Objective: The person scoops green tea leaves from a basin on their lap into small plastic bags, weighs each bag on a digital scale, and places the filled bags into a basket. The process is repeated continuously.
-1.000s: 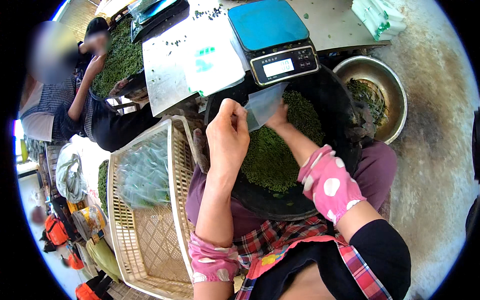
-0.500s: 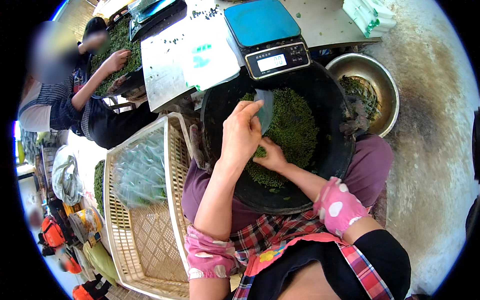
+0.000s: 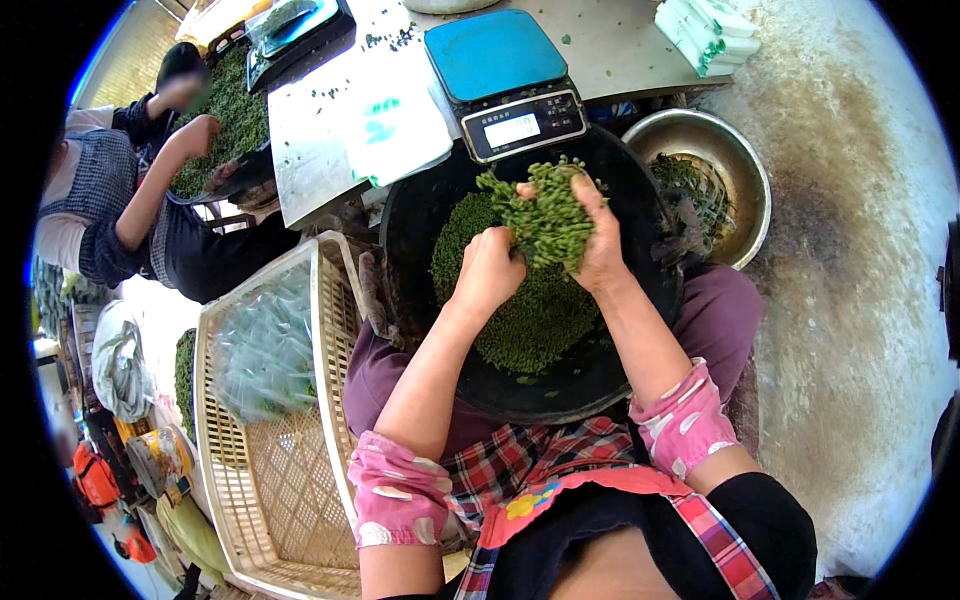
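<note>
A black tub in my lap holds a heap of small green peppercorns. My right hand is raised above it, fingers curled round a big handful of green peppercorns. Close beside the handful, on its left, my left hand is closed with its knuckles up. What it grips, if anything, is hidden behind the fingers and the green clusters; no bag shows clearly there.
A blue-topped scale stands on the table beside white printed bags. A metal basin sits right of the tub. On the left, a plastic crate contains filled clear bags. Another person handles peppercorns at far left.
My right hand has risen out of the heap with a handful of peppercorns. My left hand has come down; the clear plastic bag it held is no longer plainly visible. The view has shifted slightly.
</note>
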